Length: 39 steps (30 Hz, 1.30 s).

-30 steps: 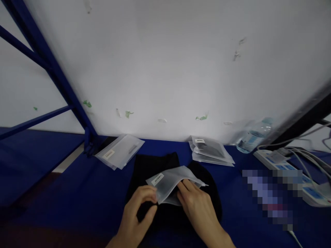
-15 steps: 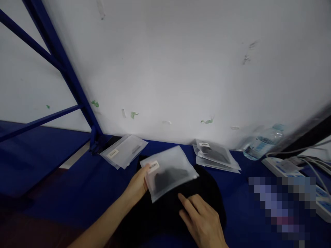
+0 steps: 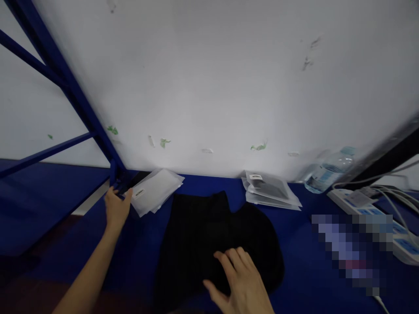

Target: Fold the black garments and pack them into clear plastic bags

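My left hand (image 3: 117, 208) is at the far left, beside the foot of the blue frame, with thumb and fingers apart. Its thumb is close to the left edge of the translucent zip bags (image 3: 159, 190), which bear a white barcode label; I cannot tell if it touches them. My right hand (image 3: 240, 277) hovers over or rests on a black fabric item (image 3: 193, 244), its fingers spread and holding nothing. The fabric lies spread out, with a rounded right side and a straighter left part; its exact kind is unclear.
More zip bags (image 3: 273, 192) with dark contents lie stacked by the white wall (image 3: 212, 87). To the right are a clear water bottle (image 3: 330, 170), a white power strip (image 3: 402, 244) with cables and a pixelated object (image 3: 350, 253). A blue metal frame (image 3: 78, 107) rises at left.
My left hand has moved left, and the zip bag it held is gone from it. The left bags look different on top. The black fabric is now uncovered. My right hand has shifted slightly left.
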{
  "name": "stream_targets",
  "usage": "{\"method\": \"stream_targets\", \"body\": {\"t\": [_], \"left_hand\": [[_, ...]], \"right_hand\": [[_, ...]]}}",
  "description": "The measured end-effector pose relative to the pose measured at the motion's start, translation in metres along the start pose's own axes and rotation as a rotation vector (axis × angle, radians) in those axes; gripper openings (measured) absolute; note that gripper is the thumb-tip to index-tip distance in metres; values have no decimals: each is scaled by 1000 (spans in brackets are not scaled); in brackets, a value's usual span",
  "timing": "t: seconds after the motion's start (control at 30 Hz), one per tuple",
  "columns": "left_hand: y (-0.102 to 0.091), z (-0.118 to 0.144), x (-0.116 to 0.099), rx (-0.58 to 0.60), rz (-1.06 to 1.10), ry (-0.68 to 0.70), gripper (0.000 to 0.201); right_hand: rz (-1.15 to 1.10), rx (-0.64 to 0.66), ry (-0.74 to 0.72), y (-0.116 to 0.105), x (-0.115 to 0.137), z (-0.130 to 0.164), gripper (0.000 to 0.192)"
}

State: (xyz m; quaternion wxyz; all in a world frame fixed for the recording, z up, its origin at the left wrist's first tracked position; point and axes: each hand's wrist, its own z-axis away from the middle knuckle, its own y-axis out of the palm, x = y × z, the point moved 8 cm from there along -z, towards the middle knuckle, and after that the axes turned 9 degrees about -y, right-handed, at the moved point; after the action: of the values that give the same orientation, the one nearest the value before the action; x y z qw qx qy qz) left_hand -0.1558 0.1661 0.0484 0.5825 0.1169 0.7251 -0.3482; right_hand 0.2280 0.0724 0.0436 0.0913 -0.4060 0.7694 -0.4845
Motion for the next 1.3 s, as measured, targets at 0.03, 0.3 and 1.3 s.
{"method": "stream_targets", "body": {"t": [0.03, 0.3, 1.3], "left_hand": [[-1, 15, -5, -41, -66, 93, 45], [103, 191, -12, 908, -425, 339, 19], [108, 187, -38, 976, -245, 207, 20]], "right_hand": [[15, -7, -4, 0, 2, -3, 47], [-194, 47, 135, 18, -12, -10, 26], [-203, -165, 584, -44, -138, 28, 31]]}}
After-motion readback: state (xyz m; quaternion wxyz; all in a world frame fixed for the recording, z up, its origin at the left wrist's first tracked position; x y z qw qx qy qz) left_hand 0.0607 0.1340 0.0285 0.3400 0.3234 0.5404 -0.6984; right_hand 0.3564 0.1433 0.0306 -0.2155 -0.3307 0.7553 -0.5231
